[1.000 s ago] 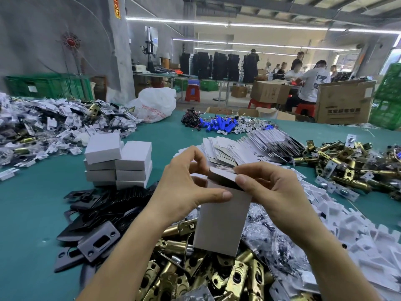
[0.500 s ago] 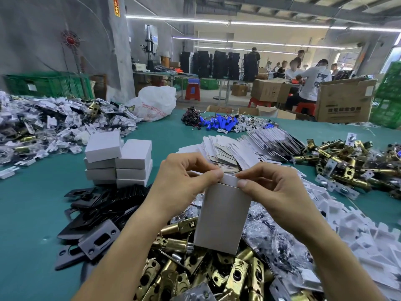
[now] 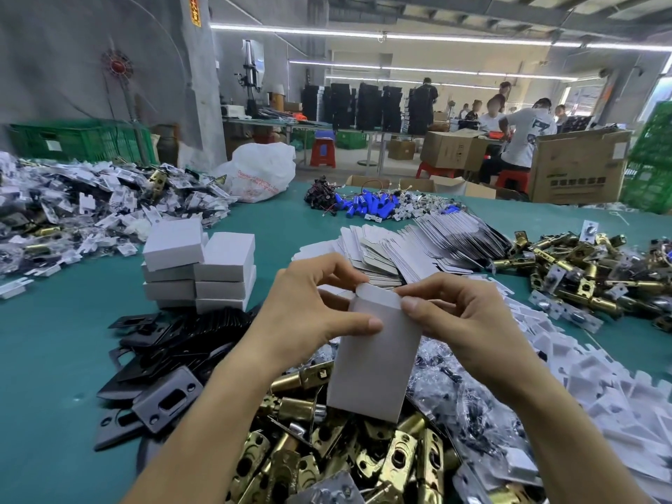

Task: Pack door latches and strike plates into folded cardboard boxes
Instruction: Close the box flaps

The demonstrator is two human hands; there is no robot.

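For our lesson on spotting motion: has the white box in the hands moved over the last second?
No: the box still sits beside the same brass latch, equally right of the stacked boxes.

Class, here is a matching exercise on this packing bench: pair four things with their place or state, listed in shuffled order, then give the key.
Things
1. white box
2. stacked boxes
3. strike plates
4. brass latches

Places or states
A. heaped nearest the camera
B. black, beside the left forearm
C. gripped by left hand and right hand
D. closed, on the table

Pairs: 1-C, 2-D, 3-B, 4-A
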